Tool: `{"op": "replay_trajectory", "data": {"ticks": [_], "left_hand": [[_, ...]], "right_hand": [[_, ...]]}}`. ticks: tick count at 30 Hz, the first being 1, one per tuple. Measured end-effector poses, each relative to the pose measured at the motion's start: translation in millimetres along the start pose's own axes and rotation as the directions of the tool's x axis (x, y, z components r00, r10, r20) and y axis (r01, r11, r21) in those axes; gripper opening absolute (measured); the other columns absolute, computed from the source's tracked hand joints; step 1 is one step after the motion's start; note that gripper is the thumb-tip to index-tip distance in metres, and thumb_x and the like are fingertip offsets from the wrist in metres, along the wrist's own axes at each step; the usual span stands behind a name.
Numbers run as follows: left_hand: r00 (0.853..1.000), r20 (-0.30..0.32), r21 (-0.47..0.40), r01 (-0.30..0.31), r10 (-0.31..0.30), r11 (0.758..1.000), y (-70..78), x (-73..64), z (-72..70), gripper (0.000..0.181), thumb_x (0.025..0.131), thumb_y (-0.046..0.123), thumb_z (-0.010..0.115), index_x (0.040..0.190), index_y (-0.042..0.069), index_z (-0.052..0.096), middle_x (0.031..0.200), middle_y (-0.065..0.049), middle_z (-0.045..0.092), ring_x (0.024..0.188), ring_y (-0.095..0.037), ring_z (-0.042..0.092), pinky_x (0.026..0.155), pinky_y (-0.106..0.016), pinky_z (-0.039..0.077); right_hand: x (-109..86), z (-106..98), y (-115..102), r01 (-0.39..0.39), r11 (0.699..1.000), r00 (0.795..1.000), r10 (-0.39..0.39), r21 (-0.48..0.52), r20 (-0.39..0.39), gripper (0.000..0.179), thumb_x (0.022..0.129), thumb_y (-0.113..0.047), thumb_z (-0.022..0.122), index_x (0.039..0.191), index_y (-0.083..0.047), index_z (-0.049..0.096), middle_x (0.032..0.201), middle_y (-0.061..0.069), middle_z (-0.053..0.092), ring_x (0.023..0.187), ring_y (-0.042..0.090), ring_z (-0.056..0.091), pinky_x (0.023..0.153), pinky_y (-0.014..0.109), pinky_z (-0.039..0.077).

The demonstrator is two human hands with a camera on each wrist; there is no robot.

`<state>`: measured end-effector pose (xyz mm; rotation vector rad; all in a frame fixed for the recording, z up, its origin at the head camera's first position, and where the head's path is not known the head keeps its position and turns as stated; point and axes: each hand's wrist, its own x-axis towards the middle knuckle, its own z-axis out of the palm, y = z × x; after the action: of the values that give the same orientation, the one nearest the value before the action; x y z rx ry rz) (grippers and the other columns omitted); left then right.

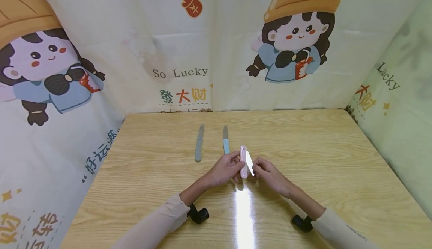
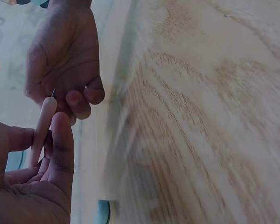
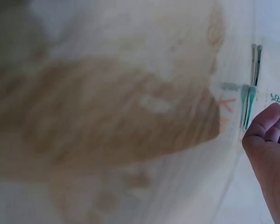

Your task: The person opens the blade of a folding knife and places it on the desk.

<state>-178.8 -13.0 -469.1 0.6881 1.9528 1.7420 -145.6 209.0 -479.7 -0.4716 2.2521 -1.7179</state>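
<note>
A folding knife with a pink handle [image 1: 243,153] is held upright by my left hand [image 1: 222,171], thumb across the front of the handle. Its bright blade [image 1: 249,160] stands part-way out of the handle, angled to the right. My right hand [image 1: 270,174] has its fingertips at the lower end of the blade and pinches it. In the left wrist view the pink handle [image 2: 45,114] sits between thumb and fingers, with the right hand [image 2: 65,60] beyond it. The right wrist view catches the right hand [image 3: 270,149] with curled fingers; the knife is out of sight there.
Beyond my left hand, a knife with a light blue handle [image 1: 226,144] lies on the wooden table [image 1: 152,140]. Farther left lies one with a grey-green handle [image 1: 198,150]. Black wrist devices [image 1: 199,215] show at both sleeves. A printed curtain [image 1: 229,54] hangs behind the table.
</note>
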Motion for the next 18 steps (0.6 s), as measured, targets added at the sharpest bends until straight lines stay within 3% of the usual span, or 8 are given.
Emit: {"op": "replay_trajectory", "data": {"ticks": [6, 10, 14, 18], "left_hand": [[1.000, -0.002, 0.019, 0.016, -0.016, 1.000, -0.1, -7.4, -2.2, 0.049, 0.106, 0.005, 0.052, 0.152, -0.008, 0.038, 0.096, -0.009, 0.059, 0.073, -0.021, 0.068, 0.056, -0.033, 0.056], [0.999, -0.030, -0.015, 0.034, -0.035, 0.999, -1.8, -9.2, -1.1, 0.048, 0.105, 0.006, 0.055, 0.150, -0.008, 0.041, 0.096, -0.008, 0.060, 0.070, -0.018, 0.066, 0.055, -0.028, 0.054], [0.996, -0.079, -0.058, 0.031, -0.036, 0.998, -3.1, -7.9, -0.1, 0.046, 0.105, 0.008, 0.057, 0.146, -0.009, 0.045, 0.095, -0.009, 0.061, 0.067, -0.019, 0.065, 0.058, -0.034, 0.057], [0.992, -0.123, -0.100, 0.013, -0.025, 0.995, -4.8, -6.9, 0.0, 0.047, 0.104, 0.008, 0.058, 0.145, -0.010, 0.045, 0.096, -0.013, 0.064, 0.069, -0.019, 0.067, 0.062, -0.041, 0.059]], "right_hand": [[-0.7, -11.3, 5.6, -0.006, 1.000, 0.999, 0.006, 0.013, -0.037, 0.026, 0.111, -0.014, 0.043, 0.097, 0.006, 0.051, 0.085, 0.018, 0.052, 0.080, 0.027, 0.050, 0.069, 0.031, 0.043], [-1.4, -14.2, 7.2, -0.007, 1.000, 0.998, 0.007, 0.005, -0.062, 0.029, 0.111, -0.015, 0.044, 0.097, 0.009, 0.054, 0.086, 0.024, 0.054, 0.079, 0.029, 0.052, 0.069, 0.031, 0.045], [-2.2, -13.1, 7.0, -0.036, 0.999, 0.993, 0.038, 0.017, -0.113, 0.034, 0.110, -0.022, 0.047, 0.102, 0.010, 0.057, 0.090, 0.023, 0.057, 0.080, 0.027, 0.054, 0.068, 0.030, 0.047], [-2.7, -10.6, 6.4, -0.048, 0.998, 0.992, 0.053, 0.047, -0.111, 0.037, 0.110, -0.022, 0.048, 0.104, 0.013, 0.059, 0.095, 0.024, 0.059, 0.080, 0.025, 0.057, 0.067, 0.029, 0.049]]}}
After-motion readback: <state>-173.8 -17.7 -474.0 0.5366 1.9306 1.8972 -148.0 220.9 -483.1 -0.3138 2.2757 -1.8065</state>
